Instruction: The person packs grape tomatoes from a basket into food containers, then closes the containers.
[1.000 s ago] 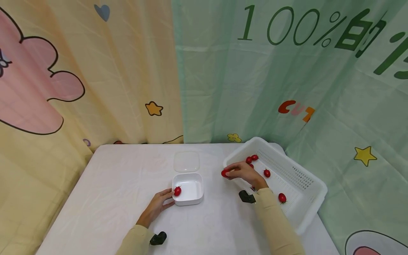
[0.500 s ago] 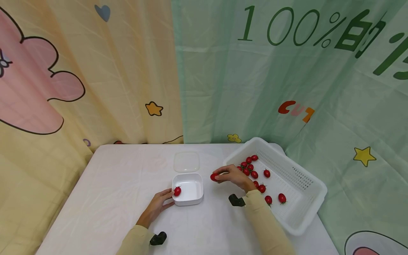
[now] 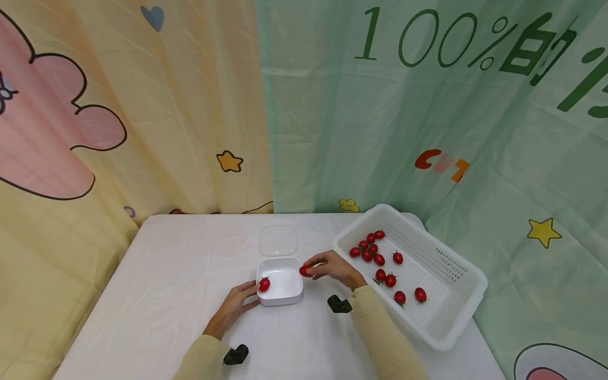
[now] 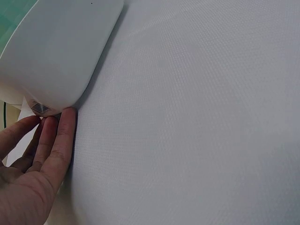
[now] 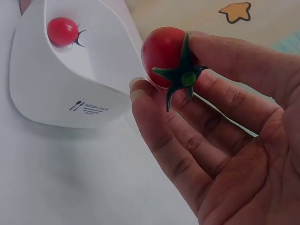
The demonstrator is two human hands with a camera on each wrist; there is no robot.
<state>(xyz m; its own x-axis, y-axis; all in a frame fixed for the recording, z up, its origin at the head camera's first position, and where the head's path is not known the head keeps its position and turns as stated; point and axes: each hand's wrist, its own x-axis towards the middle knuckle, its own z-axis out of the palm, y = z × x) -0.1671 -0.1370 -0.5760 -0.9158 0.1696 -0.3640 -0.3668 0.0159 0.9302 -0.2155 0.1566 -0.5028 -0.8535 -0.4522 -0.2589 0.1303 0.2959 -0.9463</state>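
Note:
A small white square box (image 3: 287,301) stands on the table, with one cherry tomato (image 3: 264,285) at its left inner side. My left hand (image 3: 236,304) touches the box's left side; in the left wrist view the fingertips (image 4: 68,115) lie against its lower wall. Between thumb and fingers, my right hand (image 3: 332,269) pinches another cherry tomato (image 5: 164,54), red with a green star-shaped stem. That tomato is right at the box's right rim in the head view. The right wrist view shows small dark print on the box wall (image 5: 70,101).
A large white perforated basket (image 3: 456,264) at the right holds several cherry tomatoes (image 3: 379,259). Behind the box lies a flat translucent lid (image 3: 277,241). Printed curtains (image 3: 313,132) hang around the table (image 3: 157,295).
My right hand has carried the cherry tomato leftward from over the basket's edge to the box's right rim, uncovering tomatoes in the basket. My left hand and the box have stayed put.

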